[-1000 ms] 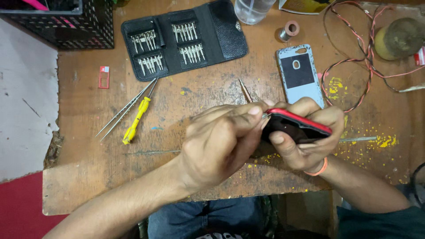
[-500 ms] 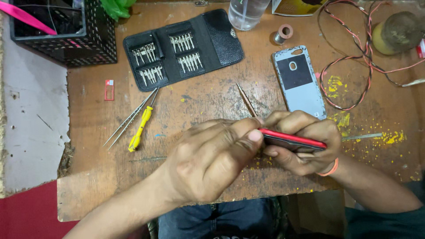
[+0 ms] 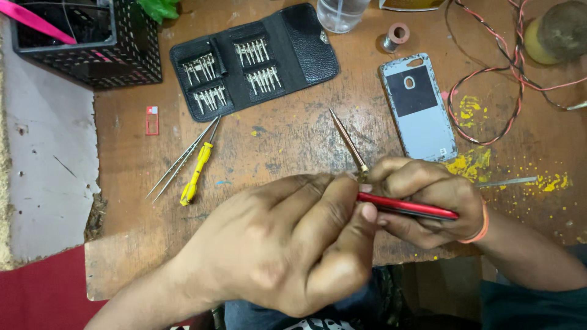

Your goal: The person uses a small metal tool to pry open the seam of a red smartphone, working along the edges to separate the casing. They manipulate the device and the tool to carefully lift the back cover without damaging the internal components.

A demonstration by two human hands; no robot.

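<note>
**Hidden and cut off**

The left hand (image 3: 287, 244) covers most of the red phone (image 3: 408, 208). At twelve o'clock the clear cup (image 3: 341, 12) is cropped; at one o'clock the round jar (image 3: 559, 30) blurs.

You hold a red-edged phone (image 3: 408, 207) edge-on above the near edge of the wooden table, nearly level, its right part wrapped in your right hand (image 3: 428, 201). Your left hand (image 3: 287, 244) pinches its left end, where a slim metal-tipped tool (image 3: 347, 142) slants up and away.
</note>
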